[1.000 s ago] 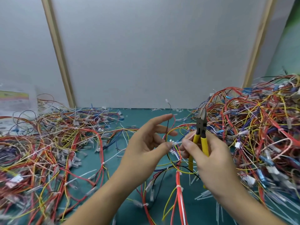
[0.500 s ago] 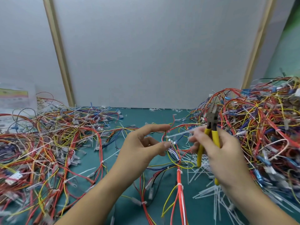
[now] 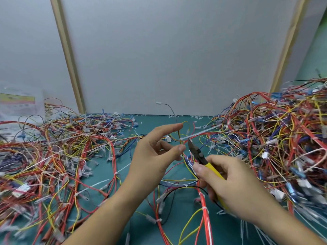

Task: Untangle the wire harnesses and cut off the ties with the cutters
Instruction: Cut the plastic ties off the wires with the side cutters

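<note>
My left hand (image 3: 152, 156) is raised over the green mat, index finger stretched up, thumb tip pressed against the thin upright wires of a wire harness (image 3: 203, 197). The harness's red, yellow and black wires trail down toward me with small white ties on them. My right hand (image 3: 235, 188) grips the yellow-handled cutters (image 3: 198, 154). Their dark jaws point up and left, and the tip sits just under the end of a long white cable tie (image 3: 200, 133) that sticks out to the right. Whether the jaws touch the tie is unclear.
A tall tangled pile of harnesses (image 3: 274, 138) fills the right side. A flatter spread of wires (image 3: 44, 156) covers the left. Green mat (image 3: 141, 197) shows between them. Cut ties (image 3: 247, 228) lie at the lower right. A plastic bag (image 3: 19, 103) leans at the far left, a grey wall behind.
My right hand has swung the cutters down and left, from upright beside the pile to pointing at the tie near my left thumb. My left index finger has lifted away.
</note>
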